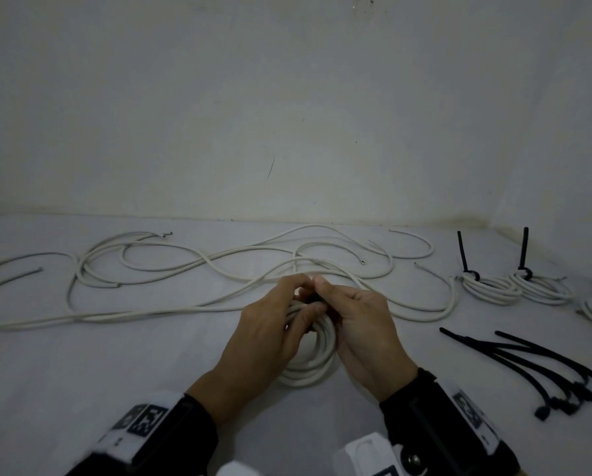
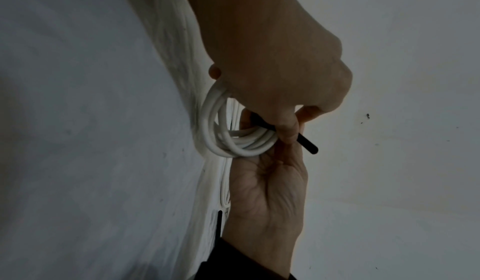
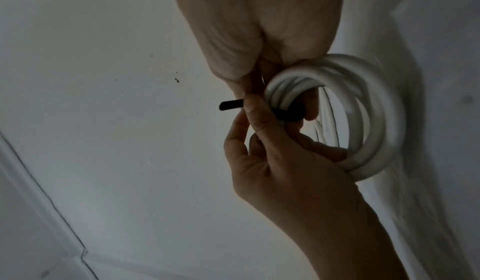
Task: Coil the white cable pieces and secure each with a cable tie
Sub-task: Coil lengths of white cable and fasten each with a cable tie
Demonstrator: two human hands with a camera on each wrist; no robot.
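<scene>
A white cable coil stands on edge on the white table, held between both hands. A black cable tie wraps the coil's top, and its tail sticks out to one side. My left hand pinches that tail between thumb and forefinger. My right hand grips the coil at the wrapped spot, with fingers through the ring by the tie's head. In the head view the tie is almost wholly hidden by the fingers.
Loose white cables sprawl across the back of the table, up to the wall. Three tied coils with upright black tie tails sit at the far right. Several spare black ties lie at the right front.
</scene>
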